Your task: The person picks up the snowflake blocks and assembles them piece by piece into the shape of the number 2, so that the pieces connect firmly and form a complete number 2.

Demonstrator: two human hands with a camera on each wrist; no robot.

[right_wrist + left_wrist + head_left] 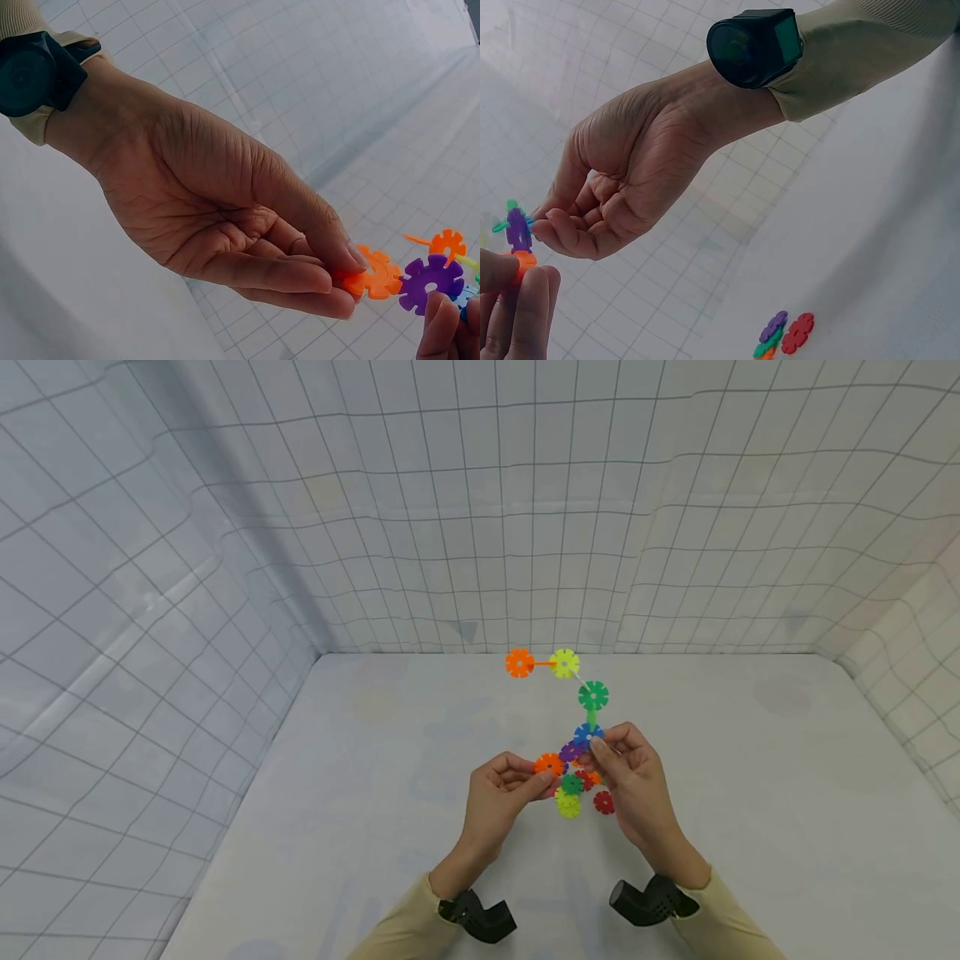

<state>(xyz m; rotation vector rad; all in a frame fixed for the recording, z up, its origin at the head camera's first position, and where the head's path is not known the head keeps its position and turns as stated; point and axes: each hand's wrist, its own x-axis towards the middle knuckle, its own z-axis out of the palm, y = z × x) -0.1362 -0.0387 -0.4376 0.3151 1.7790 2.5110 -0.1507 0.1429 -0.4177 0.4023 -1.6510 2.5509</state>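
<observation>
A chain of notched plastic snowflake discs hangs between the hands. My left hand pinches the orange disc at its near end, and this disc joins a purple disc. Thumb and fingers of my right hand pinch the blue disc beside the purple one. Beyond it the chain rises through a green disc and a yellow disc to a far orange disc. The right hand partly hides the blue disc in the left wrist view.
Loose discs lie on the white table below the hands, among them a yellow disc, a small green disc and a red disc. A grid-patterned sheet stands behind the table and along its sides.
</observation>
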